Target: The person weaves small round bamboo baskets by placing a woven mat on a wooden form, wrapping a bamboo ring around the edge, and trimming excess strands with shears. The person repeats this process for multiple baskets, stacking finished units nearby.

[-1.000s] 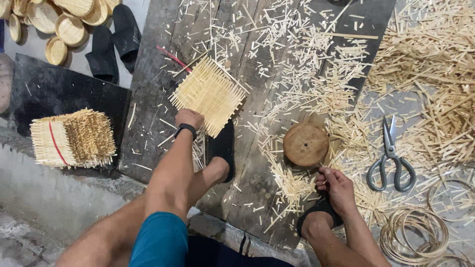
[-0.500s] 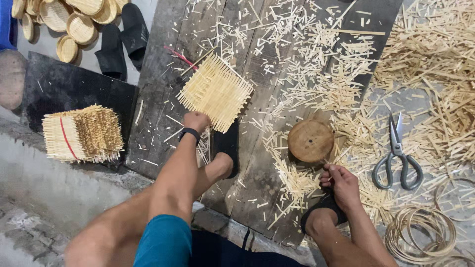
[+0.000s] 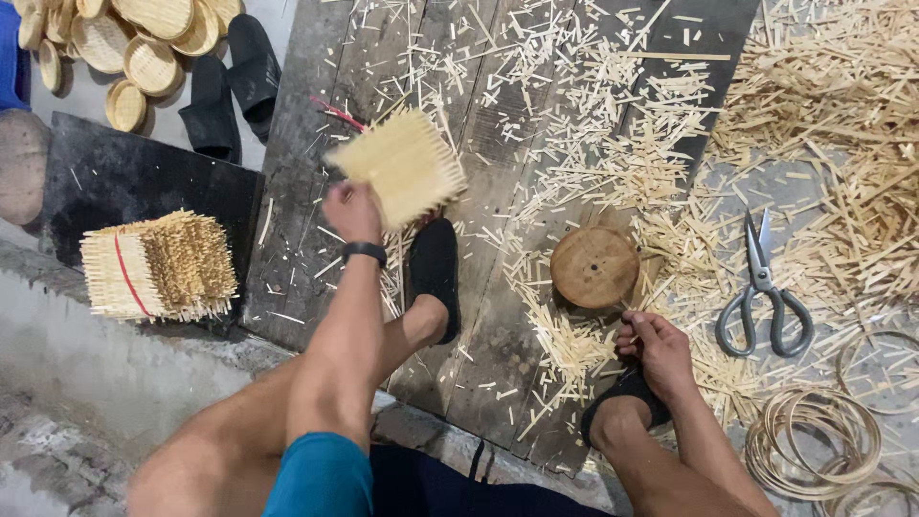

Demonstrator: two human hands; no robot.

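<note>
So the left hand (image 3: 350,211) is closed on one edge of a square mat of bamboo sticks (image 3: 402,165), holding it tilted above the dark wooden planks (image 3: 316,115). Right hand (image 3: 659,349) rests down by the foot in a black slipper (image 3: 627,400), fingers curled, pinching what looks like a few thin sticks, hard to tell. Round wooden block (image 3: 593,267) sits just beside it, scissors (image 3: 764,287) further right, tied stick bundle (image 3: 158,265) off left.

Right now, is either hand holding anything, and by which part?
The left hand grips the square woven bamboo mat at its lower left edge. The right hand holds nothing clear; it rests by the foot among bamboo slivers.
</note>
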